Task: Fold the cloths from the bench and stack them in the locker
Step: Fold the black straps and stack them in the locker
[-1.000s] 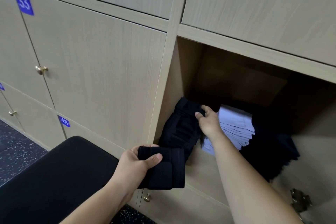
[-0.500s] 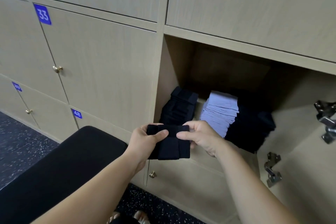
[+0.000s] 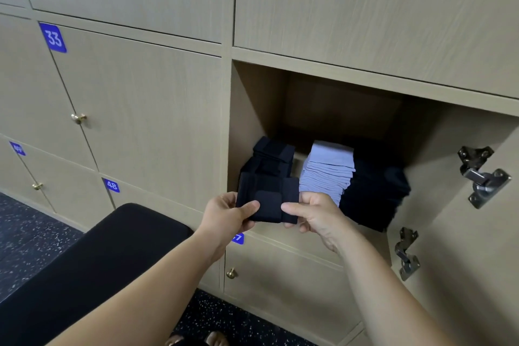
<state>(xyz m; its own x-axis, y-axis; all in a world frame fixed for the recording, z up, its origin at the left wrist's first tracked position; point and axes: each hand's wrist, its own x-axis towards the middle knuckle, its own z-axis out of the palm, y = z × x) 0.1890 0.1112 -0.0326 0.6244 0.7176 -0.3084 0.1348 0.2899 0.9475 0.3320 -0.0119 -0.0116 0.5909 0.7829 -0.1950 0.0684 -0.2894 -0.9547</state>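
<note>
The step in hand looks like the last squaring-up of one dark cloth [image 3: 266, 202] before it is stored: it is held in the air just in front of the open locker [image 3: 258, 98], folded into a small packet with a flap lying across its face. The left hand [image 3: 224, 213] and the right hand [image 3: 314, 215] each hold one side of it, fingers [image 3: 293, 208] clamped on the cloth with thumbs on the front. By my judgement, the next move calls for keeping the folds pinched flat while the packet is carried in and laid squarely on a pile of its own colour. Inside stand three piles: a dark pile [image 3: 269, 157] on the left, a pale blue pile [image 3: 328, 168] in the middle and a second dark pile [image 3: 376, 196] on the right. The layers in each are too many to count. One cloth is in hand, and none shows on the black padded desk [image 3: 112, 261].
</note>
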